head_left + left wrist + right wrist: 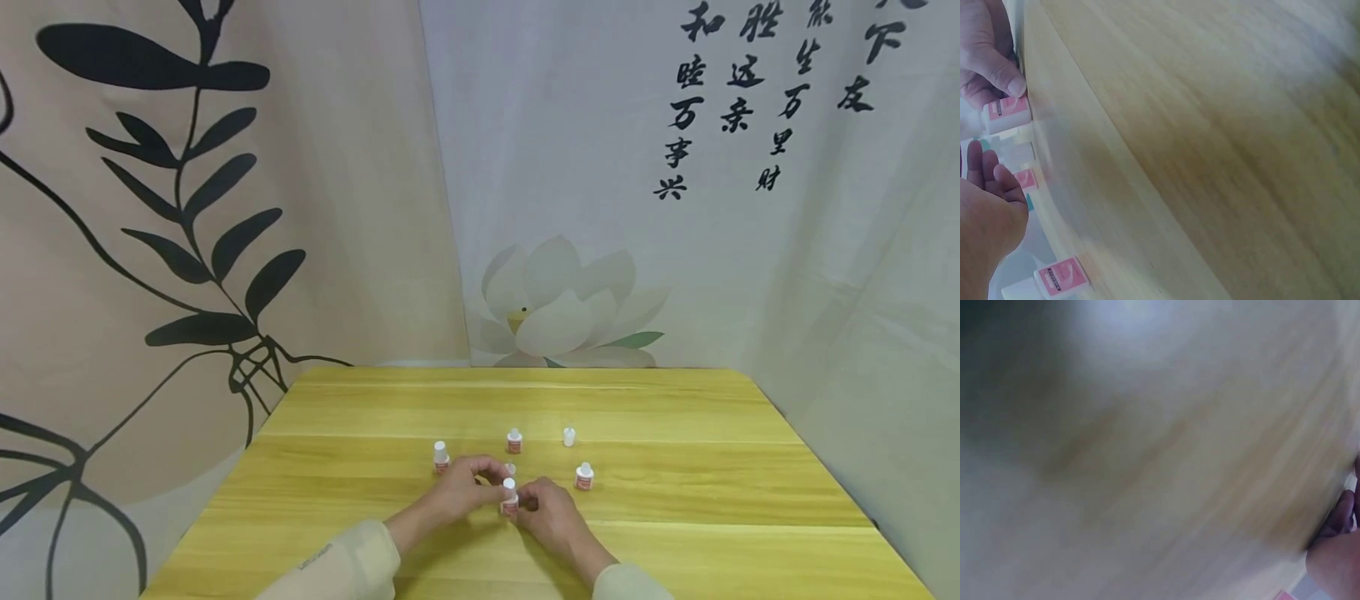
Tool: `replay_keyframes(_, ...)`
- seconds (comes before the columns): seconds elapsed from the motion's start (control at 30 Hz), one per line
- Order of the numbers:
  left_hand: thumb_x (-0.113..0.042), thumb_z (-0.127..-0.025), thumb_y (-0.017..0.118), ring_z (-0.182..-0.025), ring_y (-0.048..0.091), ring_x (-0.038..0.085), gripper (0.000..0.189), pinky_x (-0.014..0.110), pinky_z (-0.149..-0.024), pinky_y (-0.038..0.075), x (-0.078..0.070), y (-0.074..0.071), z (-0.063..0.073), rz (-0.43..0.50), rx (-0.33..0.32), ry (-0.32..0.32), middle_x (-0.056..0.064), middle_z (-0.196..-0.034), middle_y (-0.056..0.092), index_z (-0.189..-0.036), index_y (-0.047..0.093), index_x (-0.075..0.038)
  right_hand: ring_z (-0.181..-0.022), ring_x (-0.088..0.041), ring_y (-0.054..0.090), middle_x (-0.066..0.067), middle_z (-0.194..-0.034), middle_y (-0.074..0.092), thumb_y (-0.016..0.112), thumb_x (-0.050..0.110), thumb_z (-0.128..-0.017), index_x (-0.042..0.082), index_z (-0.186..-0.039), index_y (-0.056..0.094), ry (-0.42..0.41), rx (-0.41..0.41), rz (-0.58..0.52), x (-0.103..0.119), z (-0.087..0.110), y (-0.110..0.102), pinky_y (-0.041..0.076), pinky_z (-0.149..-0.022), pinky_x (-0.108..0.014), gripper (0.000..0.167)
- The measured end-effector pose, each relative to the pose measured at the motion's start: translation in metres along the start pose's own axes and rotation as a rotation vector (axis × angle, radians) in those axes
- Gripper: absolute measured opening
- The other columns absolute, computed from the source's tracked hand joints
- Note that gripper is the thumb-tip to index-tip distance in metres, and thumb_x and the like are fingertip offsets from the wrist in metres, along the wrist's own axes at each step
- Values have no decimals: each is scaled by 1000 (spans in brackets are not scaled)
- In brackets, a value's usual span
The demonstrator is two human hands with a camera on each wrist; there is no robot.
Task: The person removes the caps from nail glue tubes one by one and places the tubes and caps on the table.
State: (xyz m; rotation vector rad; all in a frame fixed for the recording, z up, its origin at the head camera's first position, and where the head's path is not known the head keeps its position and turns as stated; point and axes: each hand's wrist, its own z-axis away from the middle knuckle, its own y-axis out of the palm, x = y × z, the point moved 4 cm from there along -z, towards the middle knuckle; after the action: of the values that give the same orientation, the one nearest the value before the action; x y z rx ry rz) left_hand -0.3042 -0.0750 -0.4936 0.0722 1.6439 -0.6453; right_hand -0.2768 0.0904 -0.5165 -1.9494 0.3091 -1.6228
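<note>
Between the two hands stands a small white bottle (509, 503) with a pink-red label and a white cap on top. My right hand (553, 515) pinches its lower body; in the left wrist view the thumb lies against the label of the bottle (1009, 115). The thumb and forefinger of my left hand (467, 490) are curled about the upper part of the same bottle, near the cap. That hand's other fingers (991, 159) curve loosely. In the right wrist view only an edge of the right hand (1335, 550) shows, and the bottle is hidden.
Another capped bottle (441, 457) stands beyond the left hand. Two bottles without caps, one at the back (513, 442) and one at the right (584, 476), stand on the wooden table (337, 467). A loose white cap (569, 437) lies behind; another small white piece (511, 470) is partly hidden.
</note>
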Motion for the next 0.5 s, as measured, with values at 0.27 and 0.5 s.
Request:
replay_keyframes(0.27, -17, -85, 79, -89, 57, 21, 19, 33, -73, 49, -1, 2, -1, 16, 8, -12, 1, -95, 64, -100, 70, -10, -86, -17, 53, -1, -92, 59, 79, 22, -85, 11, -92, 73, 8, -7, 8, 1, 1, -2, 46, -73, -36, 15)
replay_keyframes(0.5, -18, -85, 79, -87, 57, 23, 18, 33, -72, 48, -4, 2, 1, 15, 9, -14, 2, -94, 63, -98, 69, -10, -86, -18, 53, -2, -93, 59, 79, 24, -85, 10, -92, 73, -5, -8, 7, 1, 2, -1, 46, -73, -35, 16)
